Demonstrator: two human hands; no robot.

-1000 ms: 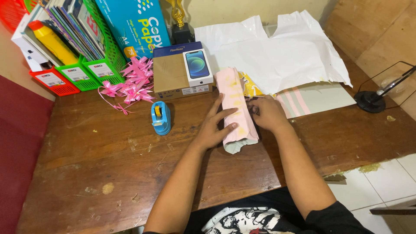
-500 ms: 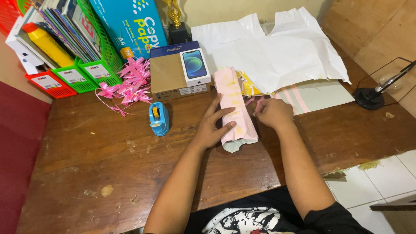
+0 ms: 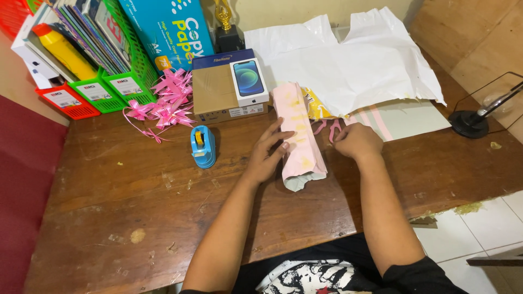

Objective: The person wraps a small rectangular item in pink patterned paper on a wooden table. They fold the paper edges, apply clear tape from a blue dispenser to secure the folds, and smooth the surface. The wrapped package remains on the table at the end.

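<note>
A long package wrapped in pink paper (image 3: 298,133) lies on the wooden desk (image 3: 136,190), its near end still open. My left hand (image 3: 268,156) presses flat on the package's left side, fingers spread. My right hand (image 3: 357,141) is just right of the package with its fingers curled around a pair of pink-handled scissors (image 3: 327,128), whose handle loops stick out to the left of the fingers. A yellow packet (image 3: 316,106) peeks out from behind the package.
A blue tape dispenser (image 3: 202,146) stands left of my hand. Behind it are pink ribbon bows (image 3: 166,104), a cardboard box (image 3: 213,91) with a phone box (image 3: 249,80), green file baskets (image 3: 117,81), white crumpled sheet (image 3: 354,60), striped wrapping paper (image 3: 400,120) and a black lamp base (image 3: 468,124).
My right hand has moved right, away from the package, and the pink scissor handles have come into view beside it. My left hand has stayed on the package.
</note>
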